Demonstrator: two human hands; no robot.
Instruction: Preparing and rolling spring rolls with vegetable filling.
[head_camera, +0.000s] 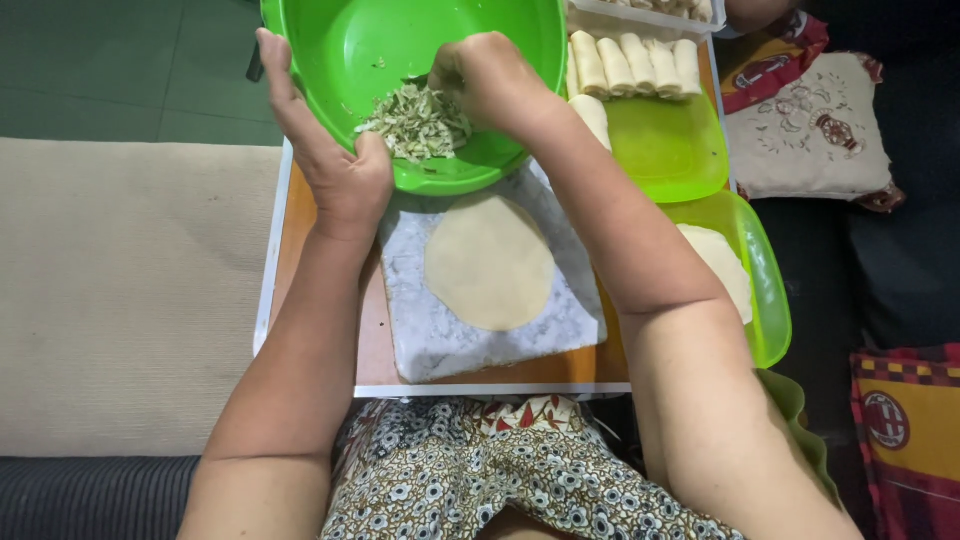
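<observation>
My left hand (330, 140) grips the near rim of a big green bowl (400, 40) and tilts it toward me. My right hand (490, 80) is inside the bowl with its fingers closed on the pale shredded vegetable filling (415, 125) heaped at the bowl's low side. Below the bowl, a round thin pastry wrapper (488, 262) lies flat on a white marbled board (440, 340).
The board rests on a small orange table (300, 230) with a white edge. A green tray (670, 150) at the right holds several rolled pastries (635, 62). A second green tray (765, 290) holds stacked wrappers (720, 265). Cushions lie at far right, a beige mat at left.
</observation>
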